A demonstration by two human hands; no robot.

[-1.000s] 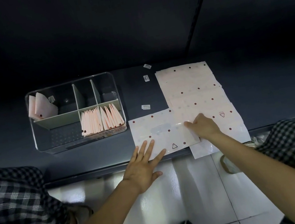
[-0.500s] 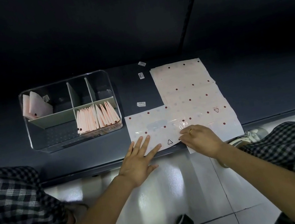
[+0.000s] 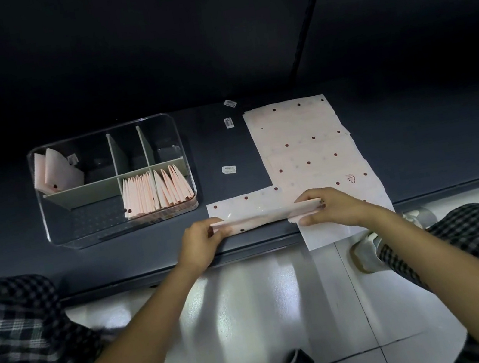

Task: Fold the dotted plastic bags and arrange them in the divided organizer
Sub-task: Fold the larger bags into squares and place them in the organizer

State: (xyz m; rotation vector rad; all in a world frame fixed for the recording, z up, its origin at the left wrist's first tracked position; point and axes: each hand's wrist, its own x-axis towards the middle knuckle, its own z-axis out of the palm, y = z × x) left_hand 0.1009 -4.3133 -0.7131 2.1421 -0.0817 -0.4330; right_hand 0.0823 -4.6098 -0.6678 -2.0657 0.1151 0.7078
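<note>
At the near bench [image 3: 118, 258] edge, 1 dotted bag [image 3: 255, 210] lies with its long axis left-right. Left hand [image 3: 199, 242] and right hand [image 3: 332, 207] each pinch an end of its lifted near edge, equally close. Fold goes away, toward far side. Organizer [image 3: 60, 236] sits left.

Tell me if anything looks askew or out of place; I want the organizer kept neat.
Two things stand out. In the organizer, two folded bags lean loosely in the back-left compartment, unlike the tight front-right row. The flat stack of bags overhangs the near table edge by the right hand.
</note>
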